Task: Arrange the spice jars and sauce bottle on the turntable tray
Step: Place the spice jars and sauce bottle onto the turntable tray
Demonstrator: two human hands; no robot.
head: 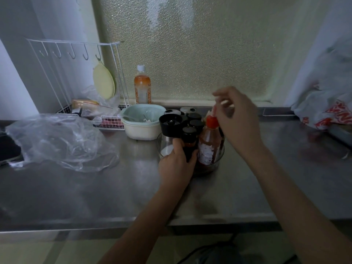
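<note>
A clear round turntable tray [213, 163] sits on the steel counter, packed with jars. A sauce bottle [209, 143] with a red cap and white label stands upright at its right side. Several black-lidded spice jars [196, 123] stand behind it, and a large black-lidded glass jar [170, 125] is at the left. My left hand [176, 164] grips a dark spice jar [189, 141] at the tray's front. My right hand [238, 119] hovers blurred just right of the sauce bottle's cap, fingers loosely curled; whether it holds anything is unclear.
A pale green and white bowl [142, 121] stands left of the tray. A crumpled clear plastic bag [59, 141] lies further left. A white wire rack [106, 121], an orange drink bottle [142, 86] and a red-printed bag [327, 111] line the back.
</note>
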